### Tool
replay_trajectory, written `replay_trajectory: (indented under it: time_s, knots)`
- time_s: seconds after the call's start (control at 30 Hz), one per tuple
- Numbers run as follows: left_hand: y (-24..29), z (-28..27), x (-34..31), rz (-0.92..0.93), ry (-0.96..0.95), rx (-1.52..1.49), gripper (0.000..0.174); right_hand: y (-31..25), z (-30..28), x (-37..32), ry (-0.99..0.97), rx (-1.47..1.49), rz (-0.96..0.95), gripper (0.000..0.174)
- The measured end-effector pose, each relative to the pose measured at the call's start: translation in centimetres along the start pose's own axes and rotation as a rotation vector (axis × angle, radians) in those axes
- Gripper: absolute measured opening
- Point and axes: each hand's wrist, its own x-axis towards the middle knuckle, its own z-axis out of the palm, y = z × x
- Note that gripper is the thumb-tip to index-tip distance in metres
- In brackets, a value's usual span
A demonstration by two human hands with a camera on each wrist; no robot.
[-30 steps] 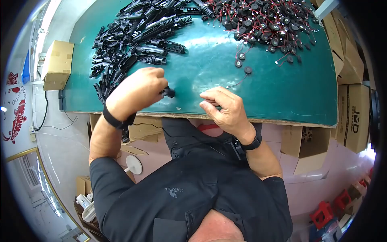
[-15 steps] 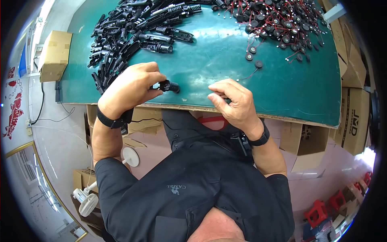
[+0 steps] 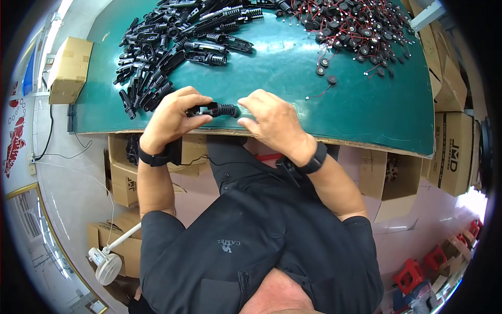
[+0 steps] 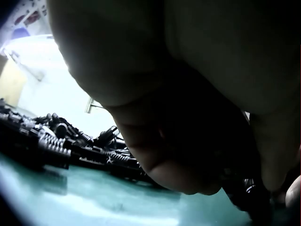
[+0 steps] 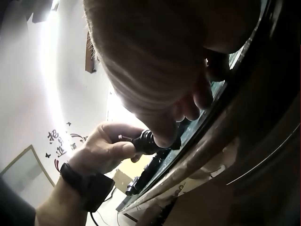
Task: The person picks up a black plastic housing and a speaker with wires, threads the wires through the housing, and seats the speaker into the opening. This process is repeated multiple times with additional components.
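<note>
In the head view my left hand (image 3: 175,112) grips a black plastic part with a ribbed end (image 3: 226,110), thumb on the near side and fingers on the far side. The part lies roughly level above the table's front, its ribbed end pointing right. My right hand (image 3: 274,121) is close by, fingertips and thumb parted on either side of that ribbed end. From the right wrist, a fingertip (image 5: 163,134) overlaps the ribbed end, and my left hand (image 5: 108,143) holds the other end. My left palm (image 4: 141,70) hides most of the part in the left wrist view.
A heap of similar black parts (image 3: 172,47) covers the table's left side. Black round discs with red wires (image 3: 355,26) are piled at the back right, a few lying nearer. The green tabletop (image 3: 376,118) has a wooden front edge. Cardboard boxes (image 3: 455,152) stand around it.
My right hand has moved left to the ribbed end, its thumb and fingertips wider apart. My left hand has turned the black part so that more of it shows.
</note>
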Motion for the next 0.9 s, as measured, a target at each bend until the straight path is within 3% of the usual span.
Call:
replay_trajectory:
  time_s: [0.1,0.4,0.67,0.9]
  knots:
    - [-0.9,1.9,-1.2,-0.031,0.087,-0.098,0.042,-0.7,1.1,0.5,-0.1,-0.128,0.005,0.025]
    - [-1.9,4.3,-2.8,-0.032,0.221,-0.234,0.042,-0.1,1.6,0.3,-0.065,-0.103,-0.018,0.023]
    - [-2.2,4.9,-3.3,-0.011,0.231,-0.303,0.043,0.2,1.4,0.0,-0.064,-0.009,-0.053,0.022]
    - [-1.9,4.9,-3.3,-0.008,0.242,-0.333,0.043,0.8,0.9,-0.1,-0.093,0.261,-0.009,0.025]
